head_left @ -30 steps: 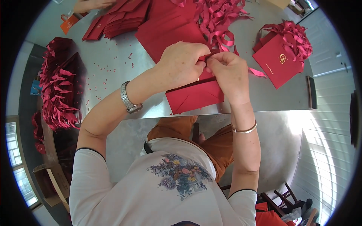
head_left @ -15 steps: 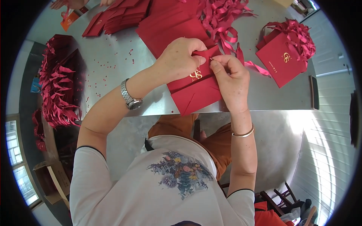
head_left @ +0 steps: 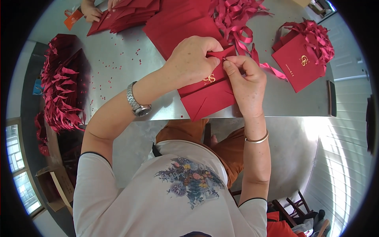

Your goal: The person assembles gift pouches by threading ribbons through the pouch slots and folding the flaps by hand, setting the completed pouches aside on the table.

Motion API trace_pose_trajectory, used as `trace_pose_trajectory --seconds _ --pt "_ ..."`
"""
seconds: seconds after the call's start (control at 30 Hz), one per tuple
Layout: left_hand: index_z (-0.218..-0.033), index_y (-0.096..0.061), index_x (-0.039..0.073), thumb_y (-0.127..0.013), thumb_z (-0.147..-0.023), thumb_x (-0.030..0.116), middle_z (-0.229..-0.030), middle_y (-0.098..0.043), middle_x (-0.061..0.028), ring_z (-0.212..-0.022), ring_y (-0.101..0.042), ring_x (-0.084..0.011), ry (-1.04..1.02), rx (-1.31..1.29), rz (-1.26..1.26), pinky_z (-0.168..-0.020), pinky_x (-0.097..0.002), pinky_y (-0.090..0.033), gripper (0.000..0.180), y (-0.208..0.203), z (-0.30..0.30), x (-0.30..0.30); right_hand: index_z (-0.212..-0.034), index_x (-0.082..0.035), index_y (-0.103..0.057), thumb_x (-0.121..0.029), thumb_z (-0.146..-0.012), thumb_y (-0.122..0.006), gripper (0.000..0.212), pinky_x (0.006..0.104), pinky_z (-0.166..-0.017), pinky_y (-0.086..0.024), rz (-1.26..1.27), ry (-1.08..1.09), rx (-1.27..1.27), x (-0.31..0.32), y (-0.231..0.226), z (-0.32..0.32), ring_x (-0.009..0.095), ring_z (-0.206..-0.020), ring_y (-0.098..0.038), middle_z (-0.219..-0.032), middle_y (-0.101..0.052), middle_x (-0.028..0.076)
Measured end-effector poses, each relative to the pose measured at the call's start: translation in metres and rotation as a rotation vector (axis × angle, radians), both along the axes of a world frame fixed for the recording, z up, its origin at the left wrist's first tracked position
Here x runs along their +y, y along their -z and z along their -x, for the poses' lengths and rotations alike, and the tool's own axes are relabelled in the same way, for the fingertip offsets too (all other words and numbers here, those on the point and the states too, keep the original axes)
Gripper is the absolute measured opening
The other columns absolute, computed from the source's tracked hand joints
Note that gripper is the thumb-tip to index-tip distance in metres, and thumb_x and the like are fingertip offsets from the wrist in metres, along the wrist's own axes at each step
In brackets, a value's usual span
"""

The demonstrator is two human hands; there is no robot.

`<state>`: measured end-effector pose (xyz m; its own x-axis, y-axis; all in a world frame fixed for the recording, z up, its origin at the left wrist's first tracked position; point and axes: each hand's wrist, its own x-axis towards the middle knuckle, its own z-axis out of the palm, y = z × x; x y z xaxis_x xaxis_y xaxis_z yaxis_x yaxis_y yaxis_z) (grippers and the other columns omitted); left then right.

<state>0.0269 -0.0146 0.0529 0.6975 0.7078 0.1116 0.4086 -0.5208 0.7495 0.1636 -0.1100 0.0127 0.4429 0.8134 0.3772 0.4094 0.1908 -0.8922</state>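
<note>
A flat red paper bag (head_left: pixel 207 100) with a gold emblem lies at the table's near edge, its folded bottom toward me. My left hand (head_left: pixel 191 59) grips its upper part, thumb and bent fingers closed on the paper. At the bag's upper right corner, my right hand (head_left: pixel 249 81) pinches thumb and forefinger together on a small dark red tip, apparently a ribbon end. A pink ribbon (head_left: pixel 273 71) lies on the table behind that hand; whether it joins the pinched tip is hidden.
Beyond my hands lie stacked red bags (head_left: pixel 177 23) and a heap of loose ribbons (head_left: pixel 241 15). Ribboned bags stand at right (head_left: pixel 302 59) and left (head_left: pixel 59 87). Red paper dots (head_left: pixel 138 51) litter the metal table (head_left: pixel 118 79). Another person's hand (head_left: pixel 91 12) touches bags at the far left.
Both my hands and the bag have shifted slightly right, with the same grip. The other person's hand has come down onto the far-left bags.
</note>
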Motion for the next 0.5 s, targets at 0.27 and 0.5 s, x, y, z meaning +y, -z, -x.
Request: trace_pose_trajectory --seconds 0.27,0.5 --pt "-0.096 -0.068 0.001 -0.058 -0.078 0.009 -0.083 -0.068 -0.0181 -0.078 -0.064 -0.0349 0.054 -0.019 -0.148 -0.073 -0.0451 -0.05 0.022 0.004 0.0 -0.006 -0.085 -0.002 -0.067 -0.006 -0.08 -0.07 0.007 0.0293 -0.059 -0.05 0.057 0.059 -0.29 0.001 -0.013 0.002 0.017 -0.062 -0.061 -0.071 -0.066 0.008" --pt "-0.094 -0.067 0.001 -0.055 -0.078 0.008 -0.084 -0.067 -0.018 -0.078 -0.064 -0.0355 0.057 0.045 -0.285 -0.07 -0.046 -0.05 0.021 0.007 -0.002 -0.008 -0.079 -0.002 -0.064 -0.007 -0.078 -0.066 0.005 0.0393 -0.056 -0.05 0.062 0.151 -0.748 0.005 -0.02 0.01 0.032 -0.063 -0.063 -0.069 -0.064 0.013"
